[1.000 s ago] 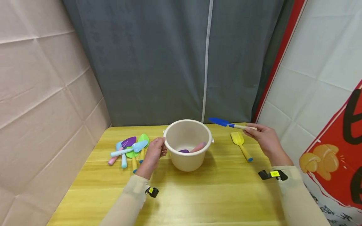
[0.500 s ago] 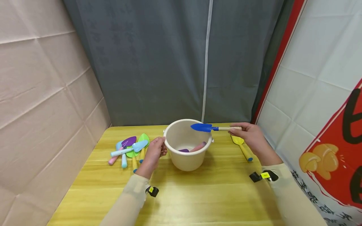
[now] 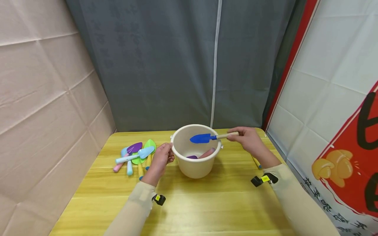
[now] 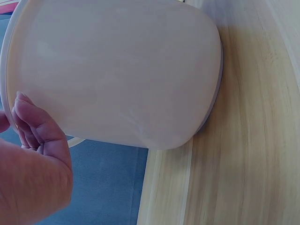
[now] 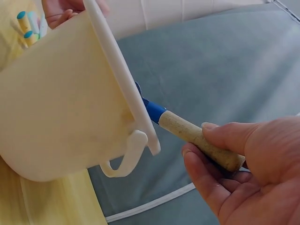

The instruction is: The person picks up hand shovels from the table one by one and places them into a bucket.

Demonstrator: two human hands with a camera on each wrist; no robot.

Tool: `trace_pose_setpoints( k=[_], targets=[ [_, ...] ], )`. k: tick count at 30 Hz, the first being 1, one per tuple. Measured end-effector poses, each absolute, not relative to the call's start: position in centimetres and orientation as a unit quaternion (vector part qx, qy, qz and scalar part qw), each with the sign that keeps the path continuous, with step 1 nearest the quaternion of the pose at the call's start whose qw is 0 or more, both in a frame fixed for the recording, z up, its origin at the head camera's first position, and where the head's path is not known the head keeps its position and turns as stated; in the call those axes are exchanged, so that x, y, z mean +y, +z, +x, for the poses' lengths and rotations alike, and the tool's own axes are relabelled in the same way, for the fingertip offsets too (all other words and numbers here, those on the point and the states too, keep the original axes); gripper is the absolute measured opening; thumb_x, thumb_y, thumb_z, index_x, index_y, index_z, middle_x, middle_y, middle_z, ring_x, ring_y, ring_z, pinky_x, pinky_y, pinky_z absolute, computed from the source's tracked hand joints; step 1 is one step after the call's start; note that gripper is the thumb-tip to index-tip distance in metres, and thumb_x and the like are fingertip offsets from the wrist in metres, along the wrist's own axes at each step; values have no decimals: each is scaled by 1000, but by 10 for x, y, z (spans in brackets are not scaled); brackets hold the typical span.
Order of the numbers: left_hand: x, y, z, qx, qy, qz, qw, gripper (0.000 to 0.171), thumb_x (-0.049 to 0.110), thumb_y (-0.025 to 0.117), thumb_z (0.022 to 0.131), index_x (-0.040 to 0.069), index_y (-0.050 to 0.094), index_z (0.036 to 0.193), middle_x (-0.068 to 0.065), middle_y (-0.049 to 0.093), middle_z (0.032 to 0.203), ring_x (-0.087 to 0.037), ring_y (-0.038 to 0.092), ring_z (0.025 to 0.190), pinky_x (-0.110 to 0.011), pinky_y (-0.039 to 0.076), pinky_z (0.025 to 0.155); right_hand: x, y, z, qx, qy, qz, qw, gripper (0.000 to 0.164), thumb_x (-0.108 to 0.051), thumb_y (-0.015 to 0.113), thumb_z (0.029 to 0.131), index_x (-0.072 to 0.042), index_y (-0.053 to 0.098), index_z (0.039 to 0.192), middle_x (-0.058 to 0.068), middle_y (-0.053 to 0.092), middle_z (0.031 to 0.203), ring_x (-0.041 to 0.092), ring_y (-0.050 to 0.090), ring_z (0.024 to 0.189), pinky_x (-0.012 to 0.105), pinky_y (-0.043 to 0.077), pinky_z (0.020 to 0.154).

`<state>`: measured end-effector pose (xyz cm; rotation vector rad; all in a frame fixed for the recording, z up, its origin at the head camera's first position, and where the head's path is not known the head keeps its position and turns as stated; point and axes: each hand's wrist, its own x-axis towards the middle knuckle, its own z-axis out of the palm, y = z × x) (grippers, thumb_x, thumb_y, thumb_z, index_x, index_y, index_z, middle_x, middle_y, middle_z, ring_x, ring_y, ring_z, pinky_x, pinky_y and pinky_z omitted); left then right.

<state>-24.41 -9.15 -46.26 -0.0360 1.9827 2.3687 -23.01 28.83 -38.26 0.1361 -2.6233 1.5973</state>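
A cream bucket [image 3: 196, 168] stands upright on the table. My left hand [image 3: 160, 160] pinches its rim on the left side, thumb and curled fingers on either side of the edge in the left wrist view. My right hand [image 3: 245, 139] pinches the wooden handle of a blue trowel [image 3: 201, 138] between thumb and fingers. The trowel's blade hangs over the bucket's opening, pointing left; in the right wrist view the bucket wall [image 5: 65, 103] hides most of the blade. Inside the bucket lie a pink handle [image 3: 207, 153] and a purple piece [image 3: 192, 157], partly hidden by the rim.
Left of the bucket, several toy shovels lie in a pile, with a light-blue shovel [image 3: 141, 154] on top and a purple one [image 3: 135, 147] behind. A yellow shovel [image 3: 257, 162] lies at the right, mostly hidden by my right hand. A grey curtain [image 3: 162, 82] hangs behind the table.
My right hand has carried the blue trowel left, from above the yellow shovel to over the bucket, the blade dipping lower. The left hand and bucket have stayed still.
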Motion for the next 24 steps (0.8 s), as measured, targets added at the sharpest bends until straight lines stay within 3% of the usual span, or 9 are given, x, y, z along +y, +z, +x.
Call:
trace_pose_setpoints(
  k=[6, 13, 24],
  targets=[
    [-90, -462, -244, 638, 769, -12, 23, 32, 29, 61, 112, 12, 61, 85, -1, 57, 74, -13, 55, 64, -22, 50, 59, 281, -384, -237, -868, 491, 59, 33, 35, -34, 84, 101, -9, 83, 127, 11, 73, 95, 30, 48, 85, 34, 41, 69],
    [-89, -463, -245, 633, 773, -13, 22, 32, 28, 61, 111, 12, 60, 84, -1, 56, 74, -13, 55, 64, -22, 50, 58, 269, -384, -241, -875, 478, 78, 24, 30, -28, 84, 101, -10, 83, 125, 7, 58, 80, 27, 47, 73, 31, 41, 60],
    [-90, -466, -246, 643, 766, -18, 22, 34, 29, 61, 112, 12, 59, 83, -2, 57, 75, -14, 55, 66, -23, 51, 60, 241, -382, -245, -888, 439, 133, 36, 20, -13, 81, 103, -7, 83, 121, 9, 71, 94, 27, 57, 80, 30, 50, 64]
  ],
)
